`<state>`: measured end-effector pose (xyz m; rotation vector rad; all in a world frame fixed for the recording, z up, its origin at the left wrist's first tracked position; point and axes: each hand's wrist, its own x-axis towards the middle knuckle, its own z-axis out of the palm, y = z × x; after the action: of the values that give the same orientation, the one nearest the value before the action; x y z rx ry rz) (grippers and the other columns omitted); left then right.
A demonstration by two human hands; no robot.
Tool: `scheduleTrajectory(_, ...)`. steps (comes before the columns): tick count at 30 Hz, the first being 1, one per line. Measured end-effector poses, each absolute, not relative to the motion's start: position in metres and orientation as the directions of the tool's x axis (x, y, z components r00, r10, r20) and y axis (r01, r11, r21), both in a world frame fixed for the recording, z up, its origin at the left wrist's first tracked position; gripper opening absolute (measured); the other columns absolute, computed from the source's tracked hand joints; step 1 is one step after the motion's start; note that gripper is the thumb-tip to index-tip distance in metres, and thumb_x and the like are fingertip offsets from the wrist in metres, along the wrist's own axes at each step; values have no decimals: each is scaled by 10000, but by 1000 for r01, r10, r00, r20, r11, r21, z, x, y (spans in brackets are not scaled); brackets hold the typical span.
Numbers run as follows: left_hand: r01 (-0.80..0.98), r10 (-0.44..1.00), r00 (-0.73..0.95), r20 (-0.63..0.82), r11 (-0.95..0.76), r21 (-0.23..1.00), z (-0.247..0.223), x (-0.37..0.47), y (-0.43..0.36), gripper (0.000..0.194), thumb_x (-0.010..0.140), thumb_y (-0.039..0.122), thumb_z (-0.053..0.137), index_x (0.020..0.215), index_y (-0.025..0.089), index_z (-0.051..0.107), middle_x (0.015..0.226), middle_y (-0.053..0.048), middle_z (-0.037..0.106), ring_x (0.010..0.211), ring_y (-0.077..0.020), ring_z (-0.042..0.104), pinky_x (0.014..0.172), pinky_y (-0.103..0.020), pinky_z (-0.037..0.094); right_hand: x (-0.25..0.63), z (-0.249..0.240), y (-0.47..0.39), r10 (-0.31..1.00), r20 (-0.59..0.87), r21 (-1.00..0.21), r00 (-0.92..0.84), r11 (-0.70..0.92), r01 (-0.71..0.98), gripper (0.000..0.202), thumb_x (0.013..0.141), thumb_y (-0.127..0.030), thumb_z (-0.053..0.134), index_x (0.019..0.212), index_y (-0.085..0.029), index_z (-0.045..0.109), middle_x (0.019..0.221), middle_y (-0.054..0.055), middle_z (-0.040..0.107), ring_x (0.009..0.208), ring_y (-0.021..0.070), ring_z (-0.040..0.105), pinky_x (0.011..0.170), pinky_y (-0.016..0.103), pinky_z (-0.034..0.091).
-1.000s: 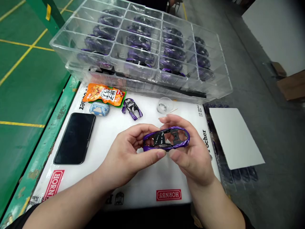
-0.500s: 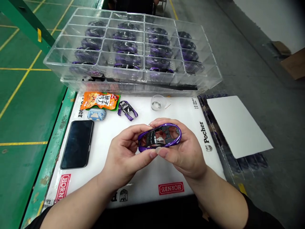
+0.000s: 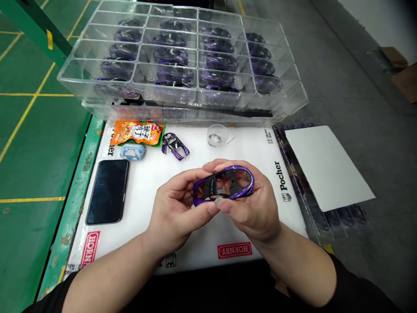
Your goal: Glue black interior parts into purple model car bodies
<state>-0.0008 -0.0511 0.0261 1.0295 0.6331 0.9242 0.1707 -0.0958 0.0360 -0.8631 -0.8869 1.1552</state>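
Observation:
A purple toy car body [image 3: 211, 187] with black inner parts and open gaps is held between both hands above the white foam sheet. My left hand [image 3: 179, 204] grips its left end, thumb along the near edge. Around the right end, my right hand [image 3: 252, 208] is closed, its thumb tip close beside the left thumb. Fingers behind the body are partly hidden. A second purple car body [image 3: 176, 146] lies on the sheet beyond my left hand, and a small clear cup [image 3: 217, 135] with tiny pieces stands beyond the held body.
Clear divided trays [image 3: 197, 65] holding several purple car bodies stand at the back. On the left lie a dark phone [image 3: 108, 191], a blue case [image 3: 132, 151] and an orange packet [image 3: 138, 132]. A white board [image 3: 329, 167] rests on another tray at the right.
Both hands and the held car body have shifted slightly right in view. The body is turned a little, its right end higher. The grip is unchanged; the surroundings shift slightly with the camera.

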Motion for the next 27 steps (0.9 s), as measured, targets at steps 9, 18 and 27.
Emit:
scheduleTrajectory(9, -308, 899, 435, -50, 200, 930, 28, -2, -47, 506, 849, 235, 1079, 1291, 233, 834, 1283, -94, 904, 1130, -226, 869, 1018, -304, 704, 178, 14, -87, 990, 123, -909, 62, 138, -394, 519, 939, -365, 1012, 1411, -349, 797, 1498, 49, 808, 1397, 290, 787, 1191, 497, 701)
scheduleTrajectory(18, -256, 877, 424, 227, -124, 959, 27, -11, -45, 646, 788, 191, 1111, 1376, 280, 857, 1353, -102, 876, 1220, -274, 841, 1092, -327, 679, 188, 28, -92, 979, 201, -915, 44, 203, -348, 589, 871, -378, 1084, 1377, -352, 783, 1484, 81, 782, 1472, 314, 733, 1196, 529, 685)
scheduleTrajectory(27, -297, 862, 452, 228, -96, 950, 24, -8, -49, 606, 839, 171, 1052, 1396, 270, 836, 1298, -99, 877, 1129, -255, 846, 1003, -311, 690, 189, 28, -93, 976, 214, -936, 33, 215, -279, 527, 851, -418, 1077, 1298, -334, 812, 1443, 96, 776, 1394, 328, 751, 1121, 519, 709)
